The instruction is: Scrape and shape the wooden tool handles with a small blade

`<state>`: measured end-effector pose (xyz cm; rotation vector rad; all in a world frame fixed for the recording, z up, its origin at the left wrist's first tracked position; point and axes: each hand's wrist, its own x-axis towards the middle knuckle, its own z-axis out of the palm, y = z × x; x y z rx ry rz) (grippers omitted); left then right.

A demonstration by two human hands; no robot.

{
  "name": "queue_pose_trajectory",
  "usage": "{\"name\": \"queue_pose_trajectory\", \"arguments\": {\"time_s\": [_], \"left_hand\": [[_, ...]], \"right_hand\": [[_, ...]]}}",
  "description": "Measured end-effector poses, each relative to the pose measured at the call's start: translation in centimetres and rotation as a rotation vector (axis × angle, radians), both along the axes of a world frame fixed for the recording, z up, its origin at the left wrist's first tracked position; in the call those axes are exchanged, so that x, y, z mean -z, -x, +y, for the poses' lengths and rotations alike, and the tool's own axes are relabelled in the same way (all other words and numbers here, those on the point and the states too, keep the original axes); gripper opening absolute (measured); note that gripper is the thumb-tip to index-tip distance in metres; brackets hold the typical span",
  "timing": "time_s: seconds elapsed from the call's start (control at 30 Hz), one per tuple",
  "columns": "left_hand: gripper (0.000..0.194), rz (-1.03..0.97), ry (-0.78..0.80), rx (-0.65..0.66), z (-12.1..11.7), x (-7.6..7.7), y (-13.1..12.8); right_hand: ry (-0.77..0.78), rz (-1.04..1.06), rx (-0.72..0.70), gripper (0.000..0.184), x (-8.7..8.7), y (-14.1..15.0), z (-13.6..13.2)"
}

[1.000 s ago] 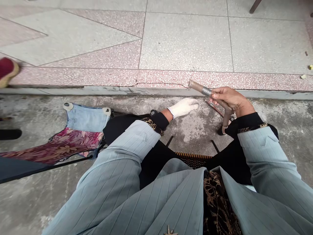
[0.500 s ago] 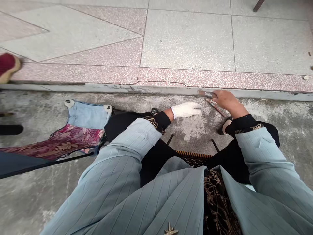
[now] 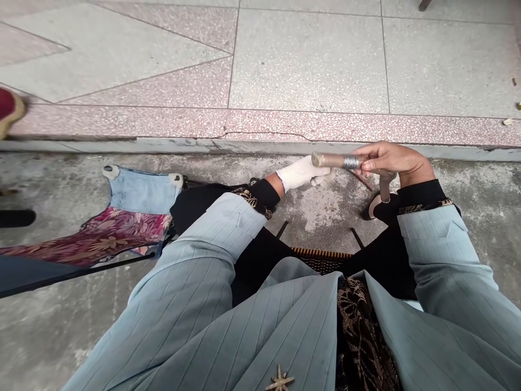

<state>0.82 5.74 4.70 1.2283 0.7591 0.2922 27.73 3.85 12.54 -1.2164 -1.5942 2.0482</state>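
My right hand, bare, pinches the wire-wound neck of a wooden-handled tool. Its handle points left, and a flat, grey-brown blade-like part shows below my palm; the exact kind of tool is unclear. My left hand wears a white knitted glove and reaches in from the left, fingers loosely bent and apart. The handle's end overlaps those gloved fingers, and I cannot tell whether they touch it. Beneath the tool, a thin reddish-brown stick lies on the concrete, partly hidden.
A low step with a cracked pink terrazzo edge runs across ahead of me. To the left stands a folding chair with floral and denim-blue fabric. A red shoe is at the far left. A woven seat shows beneath me.
My right hand has drawn back from the step and turned, bringing the tool's handle over to my gloved left hand. The left hand has shifted slightly left and up.
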Motion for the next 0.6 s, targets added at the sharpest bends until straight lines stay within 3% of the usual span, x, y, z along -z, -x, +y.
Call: {"name": "queue_pose_trajectory", "arguments": {"time_s": [0.17,0.3,0.37,0.47,0.6], "left_hand": [[0.022,-0.103,0.007,0.021,-0.3,0.3,0.2],[0.013,-0.013,-0.028,0.121,-0.4,-0.1,0.0],[0.013,0.071,-0.108,0.212,-0.6,-0.6,-0.1],[0.015,0.152,-0.244,0.272,-0.8,-1.0,-0.1],[0.011,0.215,-0.397,0.287,-0.7,-0.8,-0.3]], "right_hand": [[-0.07,0.022,0.401,0.042,1.0,0.8,0.2],[-0.196,-0.194,0.558,0.037,2.8,0.9,1.2],[-0.332,-0.503,0.514,0.036,3.5,1.0,1.4],[-0.498,-1.011,0.242,0.04,3.8,1.4,1.4],[-0.518,-1.28,-0.084,0.041,3.7,2.3,0.9]]}}
